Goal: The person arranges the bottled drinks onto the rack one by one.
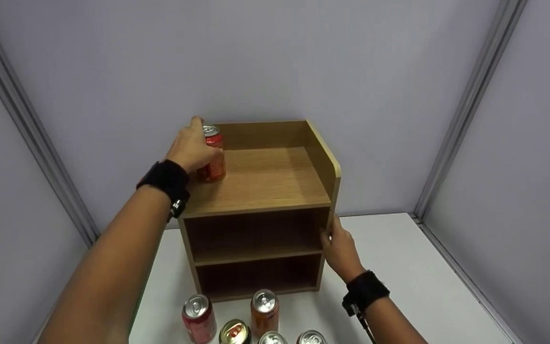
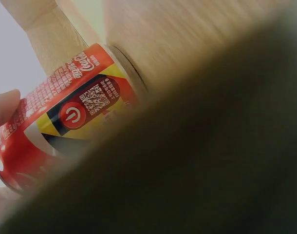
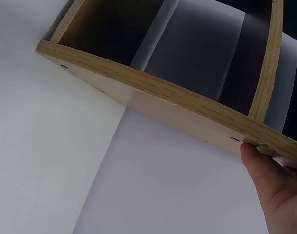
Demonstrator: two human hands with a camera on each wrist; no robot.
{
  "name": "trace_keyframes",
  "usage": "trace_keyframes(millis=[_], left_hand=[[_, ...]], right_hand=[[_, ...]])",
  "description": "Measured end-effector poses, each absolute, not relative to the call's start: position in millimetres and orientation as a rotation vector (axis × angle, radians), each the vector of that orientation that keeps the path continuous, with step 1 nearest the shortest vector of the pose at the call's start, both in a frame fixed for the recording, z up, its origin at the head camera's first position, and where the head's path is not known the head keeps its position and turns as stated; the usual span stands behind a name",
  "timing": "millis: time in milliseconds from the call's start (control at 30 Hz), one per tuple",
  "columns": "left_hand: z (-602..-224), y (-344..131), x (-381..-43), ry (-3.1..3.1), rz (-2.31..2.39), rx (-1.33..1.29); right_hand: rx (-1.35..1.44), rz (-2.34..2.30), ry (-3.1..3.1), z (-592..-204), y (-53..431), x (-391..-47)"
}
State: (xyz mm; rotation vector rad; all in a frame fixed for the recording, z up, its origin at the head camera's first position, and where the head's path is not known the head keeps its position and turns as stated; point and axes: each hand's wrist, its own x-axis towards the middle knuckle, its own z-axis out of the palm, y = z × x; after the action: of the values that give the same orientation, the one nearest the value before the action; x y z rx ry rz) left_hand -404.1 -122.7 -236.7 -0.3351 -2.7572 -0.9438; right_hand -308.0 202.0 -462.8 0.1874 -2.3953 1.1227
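Observation:
A red Coca-Cola can [image 1: 214, 165] stands at the left of the top board of a small wooden shelf [image 1: 265, 177]. My left hand [image 1: 191, 148] grips it from the left side, thumb across its front. In the left wrist view the can [image 2: 75, 107] shows its printed side, its base at the wood surface, while a dark blur covers the lower right. Down at the shelf's right side panel, my right hand [image 1: 343, 248] touches the outside near the front edge. Its digits [image 3: 258, 168] lie against the panel in the right wrist view.
In front of the shelf, several cans stand on the white table [image 1: 380, 258]: a pinkish-red can [image 1: 199, 320], an orange can [image 1: 265, 313], a gold-topped can [image 1: 235, 332] and others cut off by the frame. Grey-white walls [image 1: 265, 57] enclose the back and sides.

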Motion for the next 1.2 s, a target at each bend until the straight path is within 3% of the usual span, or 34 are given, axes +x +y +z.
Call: trace_keyframes(millis=[333, 600, 867, 1200], left_hand=[[-234.0, -121.3, -397.9, -2.827, -0.784, -0.418], [-223.4, -129.1, -341.1, -2.381, -0.703, -0.635], [-298.9, -156.6, -253.7, -1.991, -0.666, -0.805], [-407.8, -141.5, -199.2, -2.294, -0.620, -0.791]], right_hand=[[0.196, 1.050, -2.390, -465.6, 203.6, -308.4], [0.153, 1.035, -2.382, -456.5, 202.8, -326.1], [0.165, 1.024, -2.405, -469.4, 188.1, -332.4], [0.152, 1.044, -2.423, -463.0, 199.9, -335.8]])
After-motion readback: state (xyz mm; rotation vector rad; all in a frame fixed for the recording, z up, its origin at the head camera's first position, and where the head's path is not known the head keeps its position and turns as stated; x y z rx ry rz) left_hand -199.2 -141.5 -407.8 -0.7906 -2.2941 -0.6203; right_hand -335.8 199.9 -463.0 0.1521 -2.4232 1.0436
